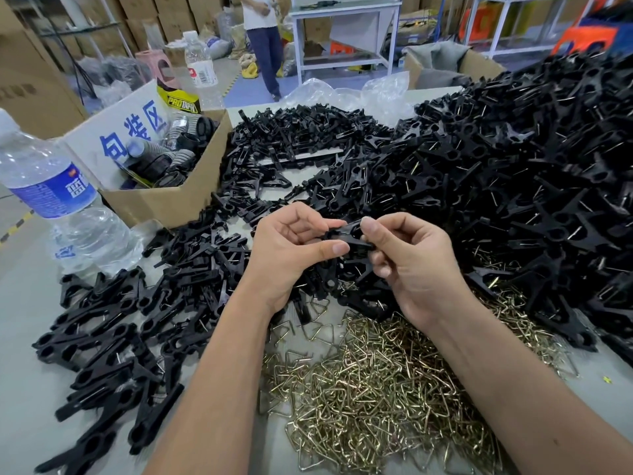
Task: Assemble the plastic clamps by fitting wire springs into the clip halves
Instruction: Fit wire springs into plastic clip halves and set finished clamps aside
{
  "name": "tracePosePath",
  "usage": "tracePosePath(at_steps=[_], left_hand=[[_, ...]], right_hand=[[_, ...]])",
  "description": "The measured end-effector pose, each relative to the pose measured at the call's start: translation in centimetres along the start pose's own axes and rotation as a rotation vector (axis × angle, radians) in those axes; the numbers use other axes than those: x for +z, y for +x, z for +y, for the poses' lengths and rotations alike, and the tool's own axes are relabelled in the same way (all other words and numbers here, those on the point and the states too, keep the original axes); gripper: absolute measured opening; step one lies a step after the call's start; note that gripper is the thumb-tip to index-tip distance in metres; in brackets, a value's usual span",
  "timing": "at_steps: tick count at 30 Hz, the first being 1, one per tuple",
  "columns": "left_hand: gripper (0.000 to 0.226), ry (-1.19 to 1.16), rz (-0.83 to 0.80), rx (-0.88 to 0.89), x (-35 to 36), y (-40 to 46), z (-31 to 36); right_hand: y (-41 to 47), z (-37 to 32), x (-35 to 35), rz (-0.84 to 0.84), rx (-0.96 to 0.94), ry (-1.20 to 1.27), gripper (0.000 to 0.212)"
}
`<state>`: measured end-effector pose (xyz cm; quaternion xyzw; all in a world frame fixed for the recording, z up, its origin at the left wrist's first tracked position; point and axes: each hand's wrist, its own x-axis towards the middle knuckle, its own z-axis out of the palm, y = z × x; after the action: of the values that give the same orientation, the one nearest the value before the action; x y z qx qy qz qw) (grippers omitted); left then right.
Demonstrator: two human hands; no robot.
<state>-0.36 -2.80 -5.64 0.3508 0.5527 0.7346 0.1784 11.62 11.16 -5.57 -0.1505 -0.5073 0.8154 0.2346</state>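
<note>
Far left: clear water bottle (pixel 51 197) with blue label, standing at the table's (pixel 24 303) left edge. Just right of it, an open cardboard box (pixel 164 197) holding ribbed black parts and a white sign with blue characters; a second water bottle (pixel 201 68) stands behind the box. Loose black clip halves (pixel 113 341) lie spread over the grey surface from near left up to the centre. Centre, above the spread: left hand (pixel 291 248), fingers curled, thumb and forefinger pinching the left end of a black plastic clamp (pixel 349 234). Right hand (pixel 407 258), also curled, pinches the same clamp's right end between thumb tip and forefinger; remaining fingers folded under the part. Both hands touch the clamp, held clear of the table over the meeting point of the piles. Whether a spring sits in the held piece: cannot tell, fingers cover it. Below the hands, between the forearms and running right: heap of brass-coloured triangular wire springs (pixel 373 399). Right: tall mound of black clamps (pixel 534 173) with wire ends showing, touching the spring heap's far edge. Crumpled clear plastic bag (pixel 346 92) behind the mound. Background: a person (pixel 262 36) standing on the floor beside a white metal workbench (pixel 346 32).
</note>
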Motion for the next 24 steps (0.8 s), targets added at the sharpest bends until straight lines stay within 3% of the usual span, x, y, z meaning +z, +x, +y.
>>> tracePosePath(at_steps=[4,8,16,24], left_hand=[[0.028,-0.087,-0.028,-0.021,0.2,-0.1,0.1],[0.032,-0.142,-0.064,-0.039,0.5,-0.2,0.5],[0.023,-0.194,-0.1,-0.061,0.3,-0.3,1.0],[0.041,-0.055,-0.041,-0.006,0.3,-0.1,0.7]], right_hand=[[-0.1,-0.4,-0.1,-0.228,0.221,0.094,0.042],[-0.3,-0.8,-0.3,-0.424,0.249,0.142,0.04],[-0.2,-0.7,-0.4,-0.566,0.435,0.53,0.042],[-0.2,-0.7,-0.4,-0.576,0.572,0.789,0.037]])
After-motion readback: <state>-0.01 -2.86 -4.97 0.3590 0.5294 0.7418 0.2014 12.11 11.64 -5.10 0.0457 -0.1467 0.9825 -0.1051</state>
